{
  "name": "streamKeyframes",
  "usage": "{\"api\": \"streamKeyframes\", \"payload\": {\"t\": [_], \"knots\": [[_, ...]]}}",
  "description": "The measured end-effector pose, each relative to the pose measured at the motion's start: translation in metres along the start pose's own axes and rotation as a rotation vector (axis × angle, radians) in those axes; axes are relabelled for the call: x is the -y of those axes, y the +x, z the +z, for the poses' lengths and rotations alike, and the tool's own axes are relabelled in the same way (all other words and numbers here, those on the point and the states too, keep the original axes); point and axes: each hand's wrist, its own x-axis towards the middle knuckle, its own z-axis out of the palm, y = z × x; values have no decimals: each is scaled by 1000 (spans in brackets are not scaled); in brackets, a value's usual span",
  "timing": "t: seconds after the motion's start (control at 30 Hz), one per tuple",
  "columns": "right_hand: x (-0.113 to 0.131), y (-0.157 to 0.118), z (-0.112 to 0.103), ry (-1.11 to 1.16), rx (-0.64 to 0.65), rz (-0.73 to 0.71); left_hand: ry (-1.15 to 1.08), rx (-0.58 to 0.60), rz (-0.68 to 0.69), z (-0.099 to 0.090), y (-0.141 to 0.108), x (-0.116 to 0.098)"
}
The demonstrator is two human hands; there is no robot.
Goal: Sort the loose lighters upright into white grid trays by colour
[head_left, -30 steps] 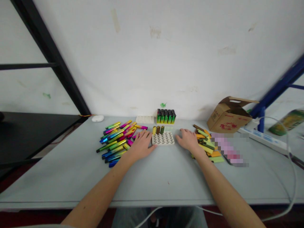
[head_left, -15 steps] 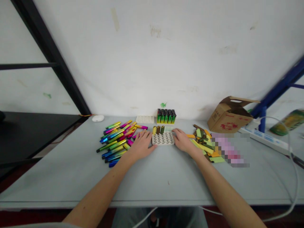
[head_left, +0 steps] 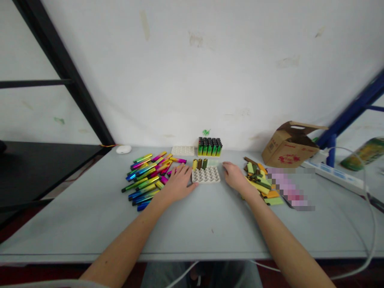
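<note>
A white tray with rows of holes (head_left: 206,176) lies before me, with three lighter-shaped pieces (head_left: 199,164) upright along its back left: one yellow, one brown, one dark green. Against the tray's left side rests my left hand (head_left: 179,183), fingers stretched forward beside shiny coloured lighters and thumb near the tray's front corner. My right hand (head_left: 235,178) is just off the tray's right edge with its fingers curled inward. Whatever lies in or under those fingers is hidden. Beside it is a pile of yellow, green, orange and brown pieces (head_left: 260,184).
A loose heap of metallic lighters (head_left: 147,178) spreads on the left. Behind stand a filled rack of green lighters (head_left: 209,147) and another white holed tray (head_left: 183,151). To the right are an open cardboard box (head_left: 288,150) and a power strip (head_left: 339,178). A white case (head_left: 124,149) lies back left.
My right hand has moved right, away from the tray's edge, and now covers the orange piece that showed beside it. My left hand has stayed in place.
</note>
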Motion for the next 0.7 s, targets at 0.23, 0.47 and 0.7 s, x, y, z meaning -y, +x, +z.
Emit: {"api": "streamKeyframes", "payload": {"t": [0.23,0.47,0.7], "knots": [[-10,-4,-10,-126,84,56,-19,9,-6,-2,-1,-1],[-6,-4,-7,-5,18,116,-5,11,-15,0,0,0],[-5,-1,-3,96,-96,166,-30,17,-20,-1,0,-1]]}}
